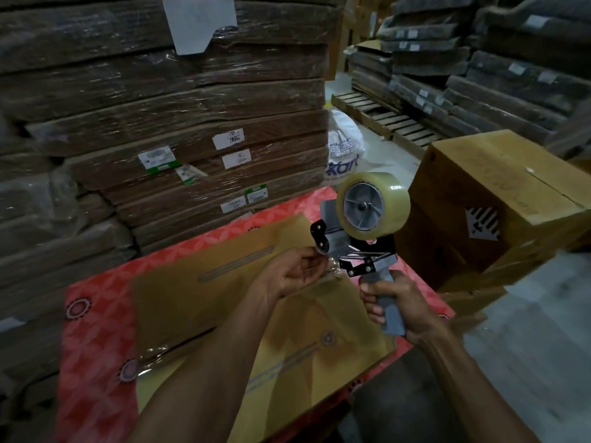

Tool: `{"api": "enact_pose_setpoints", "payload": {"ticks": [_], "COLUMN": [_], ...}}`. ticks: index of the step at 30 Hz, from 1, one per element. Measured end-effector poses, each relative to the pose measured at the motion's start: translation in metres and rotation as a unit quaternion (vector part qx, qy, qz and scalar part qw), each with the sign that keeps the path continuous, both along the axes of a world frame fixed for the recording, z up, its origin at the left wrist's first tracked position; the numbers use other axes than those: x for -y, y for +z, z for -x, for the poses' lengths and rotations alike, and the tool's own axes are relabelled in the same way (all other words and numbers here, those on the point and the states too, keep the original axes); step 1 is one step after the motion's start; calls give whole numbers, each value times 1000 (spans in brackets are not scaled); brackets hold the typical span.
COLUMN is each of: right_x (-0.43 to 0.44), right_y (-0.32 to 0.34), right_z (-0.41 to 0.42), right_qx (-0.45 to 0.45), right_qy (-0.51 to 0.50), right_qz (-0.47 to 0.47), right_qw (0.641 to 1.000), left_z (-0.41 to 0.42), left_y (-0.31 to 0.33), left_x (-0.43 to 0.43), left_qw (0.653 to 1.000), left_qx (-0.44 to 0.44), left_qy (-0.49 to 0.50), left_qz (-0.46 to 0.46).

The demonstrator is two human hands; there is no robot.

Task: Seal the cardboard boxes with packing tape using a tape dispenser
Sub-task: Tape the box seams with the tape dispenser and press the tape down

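Wrapped cardboard stack (pixel 179 123) walls the far side; stacked boxes (pixel 499 199) block the right; a white sack (pixel 345 148) fills the gap between; floor (pixel 527 346) lies open lower right

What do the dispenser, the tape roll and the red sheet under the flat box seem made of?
Dispenser: matte grey body, likely plastic; black riveted plates, perhaps metal. Tape roll: clear glossy plastic film, yellowish, with a bright highlight. Red sheet: printed pattern, slight sheen; plastic or cloth, cannot tell. Flat box: matte brown cardboard.
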State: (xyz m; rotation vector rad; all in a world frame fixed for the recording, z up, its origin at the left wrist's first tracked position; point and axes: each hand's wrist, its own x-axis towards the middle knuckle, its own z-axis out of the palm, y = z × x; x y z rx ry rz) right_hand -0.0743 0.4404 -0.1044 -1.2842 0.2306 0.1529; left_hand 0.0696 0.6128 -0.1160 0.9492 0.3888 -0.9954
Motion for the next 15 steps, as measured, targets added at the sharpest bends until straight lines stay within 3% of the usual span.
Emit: {"api": "enact_pose_setpoints", "payload": {"ticks": [10, 15], "right_x": [35, 41], "right_y": [-14, -21], "right_z": [-35, -50], "right_qx": [26, 20], "right_qy": [16, 8], "right_qz": [-54, -52], "right_qw": [998, 998], "left_z": [-44, -55], "left_y": [-1, -5], "left_x": [26, 33], "left_qw": [1000, 996], "left_qx": [-20, 38], "left_qy": [-7, -18], "left_qz": [5, -75]}}
